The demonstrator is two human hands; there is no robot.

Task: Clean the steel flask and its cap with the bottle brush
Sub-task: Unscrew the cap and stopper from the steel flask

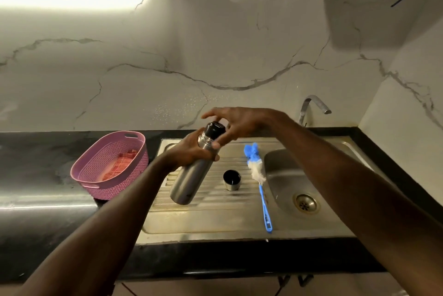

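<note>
One steel flask (191,176), its small dark mark unreadable, tilted above the ribbed steel drainboard (215,214), left hand (189,152) wrapped round its neck, right hand (230,125) with fingers spread at its black stopper (215,129); cap (231,179) and bottle brush (257,176) on the drainboard; black counter (36,164), marble wall (167,44).

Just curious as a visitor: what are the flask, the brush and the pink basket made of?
Flask: brushed steel, judging by its dull grey sheen. Bottle brush: glossy blue handle, probably plastic, with soft white bristles. Pink basket: likely moulded plastic with a woven pattern.
</note>
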